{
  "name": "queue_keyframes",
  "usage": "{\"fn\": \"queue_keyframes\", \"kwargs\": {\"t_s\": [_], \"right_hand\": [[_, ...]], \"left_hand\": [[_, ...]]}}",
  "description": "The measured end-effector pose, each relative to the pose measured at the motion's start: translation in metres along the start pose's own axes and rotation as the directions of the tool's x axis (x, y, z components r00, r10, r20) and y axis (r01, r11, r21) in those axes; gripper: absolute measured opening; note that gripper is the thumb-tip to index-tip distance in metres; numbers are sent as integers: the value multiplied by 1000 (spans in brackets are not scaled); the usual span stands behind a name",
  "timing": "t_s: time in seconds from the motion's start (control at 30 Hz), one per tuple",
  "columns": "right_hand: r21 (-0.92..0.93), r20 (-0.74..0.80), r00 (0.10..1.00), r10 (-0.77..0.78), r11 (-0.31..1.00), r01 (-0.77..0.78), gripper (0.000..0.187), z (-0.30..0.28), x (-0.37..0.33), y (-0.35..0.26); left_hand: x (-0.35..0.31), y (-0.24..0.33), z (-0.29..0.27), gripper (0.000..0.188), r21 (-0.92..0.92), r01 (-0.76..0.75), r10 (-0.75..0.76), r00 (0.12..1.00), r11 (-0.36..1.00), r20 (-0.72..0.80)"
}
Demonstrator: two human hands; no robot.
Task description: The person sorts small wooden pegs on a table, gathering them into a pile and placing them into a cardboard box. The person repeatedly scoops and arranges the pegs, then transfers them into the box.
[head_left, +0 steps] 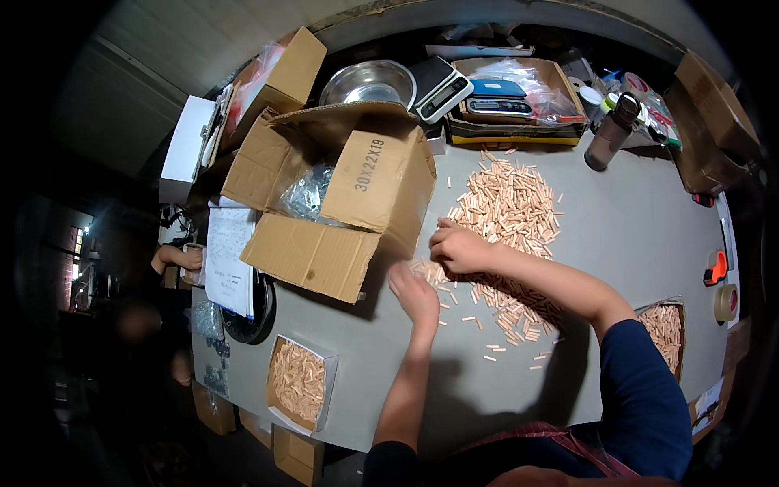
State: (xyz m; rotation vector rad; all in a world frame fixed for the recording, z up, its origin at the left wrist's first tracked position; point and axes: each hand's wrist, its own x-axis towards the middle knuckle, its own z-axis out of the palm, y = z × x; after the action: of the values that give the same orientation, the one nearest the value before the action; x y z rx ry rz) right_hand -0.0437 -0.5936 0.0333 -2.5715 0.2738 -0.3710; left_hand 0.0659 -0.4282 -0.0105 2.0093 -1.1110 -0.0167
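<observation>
A large heap of short wooden dowels lies on the grey table. At the heap's left edge my right hand reaches in from the right, its fingers bent down among the dowels. Whatever sits under those fingertips is hidden. Slightly nearer and to the left, my left hand has its fingers stretched out and slightly curved, beside a small scatter of loose dowels. Just left of both hands stands an open cardboard box with clear plastic bags inside.
Boxes of dowels stand at the near left and right. A metal bowl, digital scales and a dark bottle line the back. Tape lies at the right edge. Another person's hand shows far left.
</observation>
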Motion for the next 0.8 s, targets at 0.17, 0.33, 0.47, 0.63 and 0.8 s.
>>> {"fn": "queue_keyframes", "kwargs": {"t_s": [0.17, 0.33, 0.47, 0.63, 0.8], "right_hand": [[-63, -211, 967, 146, 985, -162, 19, 9, 11, 18], [-90, -357, 898, 255, 948, -305, 25, 41, 30, 1], [-138, -493, 846, 203, 942, -307, 35, 61, 25, -21], [-166, -408, 912, 44, 979, -121, 34, 47, 10, -20], [-32, -426, 898, 106, 991, -132, 11, 29, -4, -19]], "left_hand": [[3, 2, 4, 41, 66, -16, 16, 1000, 998, -9], [4, 0, 4, 40, 84, -28, 31, 999, 996, -42], [7, -1, 8, 39, 99, -7, 12, 999, 995, -52], [7, -5, 6, 35, 120, -18, 25, 998, 993, -62], [8, -6, 8, 34, 42, -24, 28, 997, 999, -77]]}}
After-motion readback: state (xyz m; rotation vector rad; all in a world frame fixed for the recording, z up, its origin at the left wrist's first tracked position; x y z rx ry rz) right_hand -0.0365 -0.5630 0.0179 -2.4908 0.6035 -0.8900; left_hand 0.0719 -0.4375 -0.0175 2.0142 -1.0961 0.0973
